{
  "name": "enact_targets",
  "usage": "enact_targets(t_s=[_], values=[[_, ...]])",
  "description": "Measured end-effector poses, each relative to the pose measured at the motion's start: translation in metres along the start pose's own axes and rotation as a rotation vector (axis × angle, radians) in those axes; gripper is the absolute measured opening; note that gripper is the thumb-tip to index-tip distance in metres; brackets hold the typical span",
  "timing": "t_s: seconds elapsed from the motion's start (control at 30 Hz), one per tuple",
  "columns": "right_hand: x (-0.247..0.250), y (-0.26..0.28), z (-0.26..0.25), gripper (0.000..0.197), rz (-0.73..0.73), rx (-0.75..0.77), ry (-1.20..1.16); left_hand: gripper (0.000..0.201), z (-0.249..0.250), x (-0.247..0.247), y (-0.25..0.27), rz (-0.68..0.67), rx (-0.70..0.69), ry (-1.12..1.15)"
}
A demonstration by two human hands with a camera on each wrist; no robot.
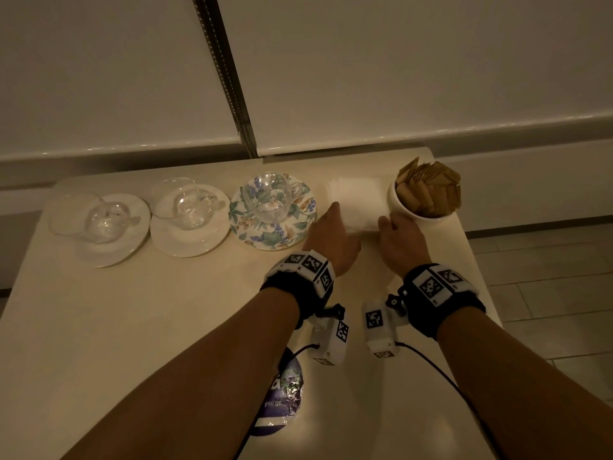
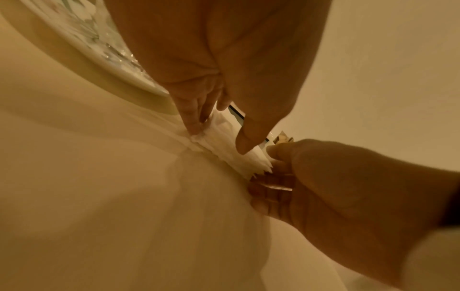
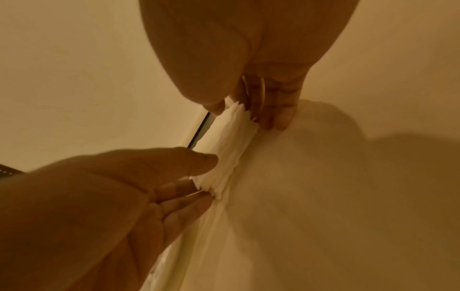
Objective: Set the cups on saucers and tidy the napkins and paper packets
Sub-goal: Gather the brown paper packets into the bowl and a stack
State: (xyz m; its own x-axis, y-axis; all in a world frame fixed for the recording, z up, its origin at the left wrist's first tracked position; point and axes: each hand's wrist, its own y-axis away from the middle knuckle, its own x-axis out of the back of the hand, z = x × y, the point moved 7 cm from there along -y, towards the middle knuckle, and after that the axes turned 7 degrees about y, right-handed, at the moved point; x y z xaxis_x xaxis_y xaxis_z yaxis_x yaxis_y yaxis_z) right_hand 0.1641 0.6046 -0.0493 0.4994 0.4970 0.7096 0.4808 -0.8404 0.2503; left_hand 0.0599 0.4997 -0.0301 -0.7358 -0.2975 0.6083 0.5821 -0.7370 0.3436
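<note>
Beside the floral saucer (image 1: pixel 272 224), left hand (image 1: pixel 331 240) and right hand (image 1: pixel 403 242) pinch the napkin stack (image 1: pixel 360 202) edges, squaring it; next, release it aligned.

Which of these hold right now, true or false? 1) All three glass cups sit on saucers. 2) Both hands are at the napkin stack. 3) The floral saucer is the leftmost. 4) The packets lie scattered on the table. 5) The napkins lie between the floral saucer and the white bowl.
1) True: each glass cup, such as the one on the floral saucer, sits on a saucer.
2) True: the left hand and right hand hold the napkin stack at its near corners.
3) False: it is the rightmost of three.
4) False: the brown packets stand in the white bowl.
5) True.
</note>
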Motion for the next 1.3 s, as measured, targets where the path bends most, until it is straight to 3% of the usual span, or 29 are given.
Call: enact_targets(t_s=[0.17,0.33,0.43,0.57,0.6,0.73,0.8,1.1,1.3], values=[[-0.015,-0.003,-0.013,0.031,-0.044,0.069,0.088,0.051,-0.002,0.005,0.003,0.024,0.029,0.043],[-0.014,-0.001,-0.01,0.033,-0.057,0.031,0.078,0.061,-0.004,0.008,0.005,0.015,0.043,0.046],[0.0,0.008,0.013,0.038,0.002,-0.047,0.012,0.068,-0.005,0.007,0.009,0.013,0.034,0.01],[0.034,0.016,0.069,0.017,0.192,-0.237,-0.1,0.08,-0.006,0.003,0.012,0.011,0.018,-0.045],[0.043,0.015,0.078,0.026,0.249,-0.266,-0.143,0.081,-0.006,0.002,0.012,0.007,0.017,-0.053],[0.064,-0.008,0.075,0.107,0.271,-0.181,-0.238,0.082,-0.009,0.005,0.018,0.022,-0.021,-0.084],[0.068,-0.023,0.064,0.128,0.247,-0.138,-0.209,0.079,-0.013,0.01,0.022,0.054,-0.044,-0.086],[0.066,-0.04,0.045,0.111,0.299,-0.083,-0.16,0.059,-0.023,0.027,0.031,0.152,-0.106,-0.169],[0.063,-0.041,0.046,0.116,0.278,-0.082,-0.164,0.064,-0.034,0.026,0.026,0.06,-0.003,-0.257]])
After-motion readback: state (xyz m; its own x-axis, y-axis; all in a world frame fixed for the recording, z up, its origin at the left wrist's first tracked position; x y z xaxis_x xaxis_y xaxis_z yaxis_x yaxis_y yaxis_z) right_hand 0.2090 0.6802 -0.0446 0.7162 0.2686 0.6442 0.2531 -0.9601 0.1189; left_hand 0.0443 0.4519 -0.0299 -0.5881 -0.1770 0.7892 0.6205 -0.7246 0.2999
